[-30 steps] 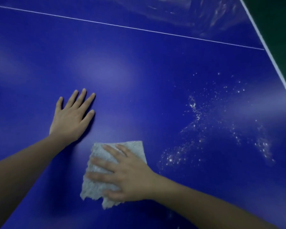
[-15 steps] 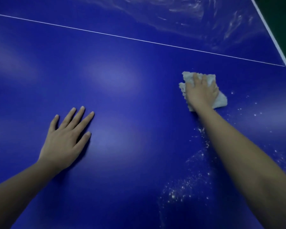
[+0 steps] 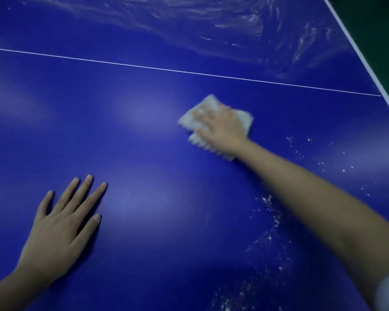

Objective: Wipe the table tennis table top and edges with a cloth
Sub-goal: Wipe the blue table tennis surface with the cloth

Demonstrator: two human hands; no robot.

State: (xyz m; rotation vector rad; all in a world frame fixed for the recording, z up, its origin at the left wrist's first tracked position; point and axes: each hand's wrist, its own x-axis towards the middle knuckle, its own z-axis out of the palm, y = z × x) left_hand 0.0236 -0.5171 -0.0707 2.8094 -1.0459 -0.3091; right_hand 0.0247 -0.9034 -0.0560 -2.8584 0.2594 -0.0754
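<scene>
The blue table tennis table top (image 3: 144, 131) fills the view. My right hand (image 3: 220, 129) presses a white cloth (image 3: 208, 105) flat against the table, a little below the white centre line (image 3: 189, 72); the hand and cloth are motion-blurred. My left hand (image 3: 61, 223) rests flat on the table at the lower left, fingers spread and straight. White powder specks (image 3: 272, 223) lie scattered on the surface under and right of my right forearm.
The table's white edge line (image 3: 364, 61) runs diagonally at the upper right, with dark green floor (image 3: 382, 23) beyond it. Clear plastic film (image 3: 211, 23) covers the far part of the table past the centre line.
My right hand swept the cloth from near my body out to the far right, then leftward along the table. Much of the powder patch is gone. My left hand has stayed flat on the table.
</scene>
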